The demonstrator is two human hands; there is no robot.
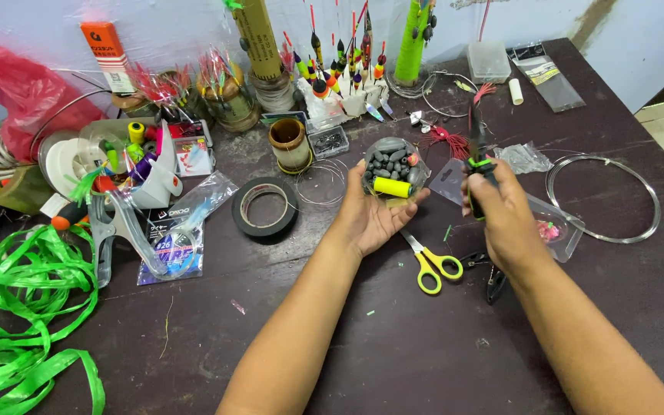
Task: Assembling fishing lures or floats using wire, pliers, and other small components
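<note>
While hands (378, 211) hold container (395, 165), scissors (430, 261), tape roll (264, 206)

One pair of scissors (430, 263) (yellow-handled), one tape roll (263, 207), two hands.
</note>
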